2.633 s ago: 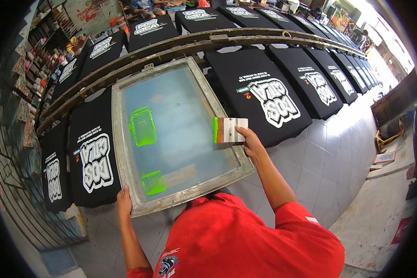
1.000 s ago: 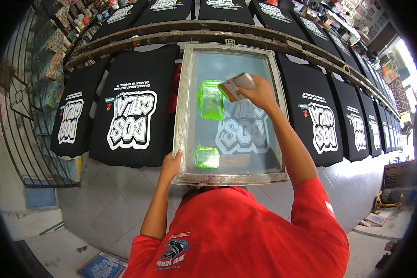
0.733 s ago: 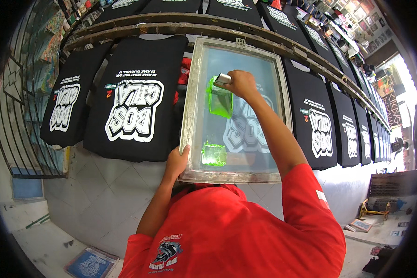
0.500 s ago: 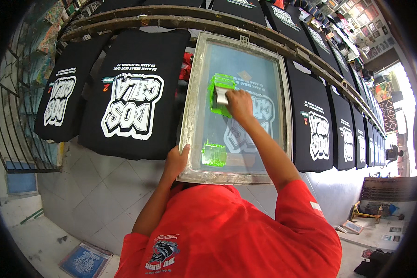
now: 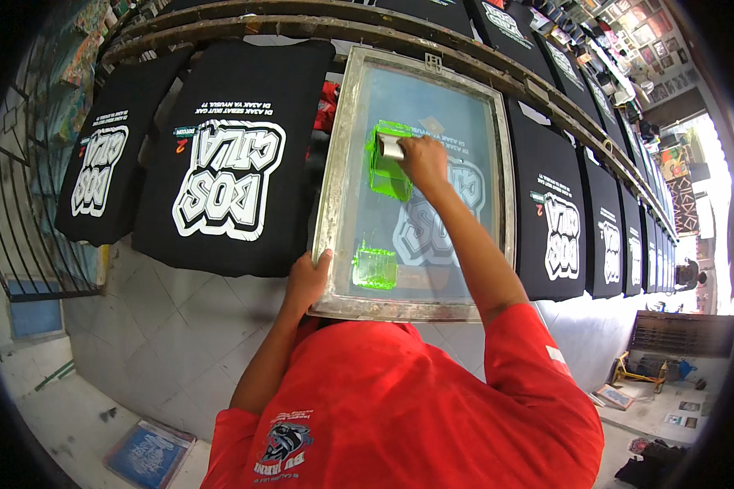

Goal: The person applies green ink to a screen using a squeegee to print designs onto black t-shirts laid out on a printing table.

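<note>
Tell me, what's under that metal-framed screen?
Through the mesh of the printing screen a black shirt with a pale printed design shows faintly. Its edges and whatever supports it are covered by the frame.

The right arm stretches far out in front, almost straight, with a red sleeve at the shoulder. The right hand (image 5: 423, 160) is at its far end, fingers curled down and shut tight in a grip, its back facing up. The left arm is bent at the elbow and stays closer to the body. The left hand (image 5: 308, 279) is lower and nearer than the right hand, off to its left. Its fingers are wrapped over an edge, and the thumb points up on top.
</note>
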`<state>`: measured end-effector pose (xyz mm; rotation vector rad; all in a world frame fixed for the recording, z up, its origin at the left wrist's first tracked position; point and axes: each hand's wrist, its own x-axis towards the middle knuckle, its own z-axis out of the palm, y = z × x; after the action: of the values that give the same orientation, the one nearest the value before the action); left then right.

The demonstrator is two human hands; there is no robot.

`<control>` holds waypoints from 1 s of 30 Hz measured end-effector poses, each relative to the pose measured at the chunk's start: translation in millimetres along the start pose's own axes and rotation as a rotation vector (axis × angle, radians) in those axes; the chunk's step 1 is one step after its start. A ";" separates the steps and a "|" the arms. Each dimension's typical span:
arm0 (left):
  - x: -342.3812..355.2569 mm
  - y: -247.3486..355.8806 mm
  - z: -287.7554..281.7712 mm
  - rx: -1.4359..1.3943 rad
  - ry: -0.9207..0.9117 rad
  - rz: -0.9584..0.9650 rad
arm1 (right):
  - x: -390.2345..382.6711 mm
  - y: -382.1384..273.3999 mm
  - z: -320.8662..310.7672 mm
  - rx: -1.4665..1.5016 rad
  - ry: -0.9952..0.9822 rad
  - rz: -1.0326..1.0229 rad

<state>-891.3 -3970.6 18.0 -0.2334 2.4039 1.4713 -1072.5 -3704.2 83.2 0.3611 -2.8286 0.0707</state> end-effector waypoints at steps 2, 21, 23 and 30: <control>-3.2 8.5 -3.1 0.013 0.012 -0.019 | -21.4 -10.9 -3.1 0.030 0.026 -0.038; -3.7 8.8 -5.0 0.000 0.010 -0.006 | -19.4 -7.0 -4.4 -0.032 0.035 -0.026; -4.4 7.8 -3.4 0.006 0.021 -0.015 | -38.9 -13.5 -11.1 -0.008 -0.002 -0.055; -3.8 7.6 -2.5 0.015 0.006 -0.034 | 2.1 -1.0 -58.5 0.092 -0.158 0.086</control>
<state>-890.4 -3969.4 26.7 -0.2747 2.4029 1.4398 -1057.9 -3700.7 139.9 0.2764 -3.0042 0.1991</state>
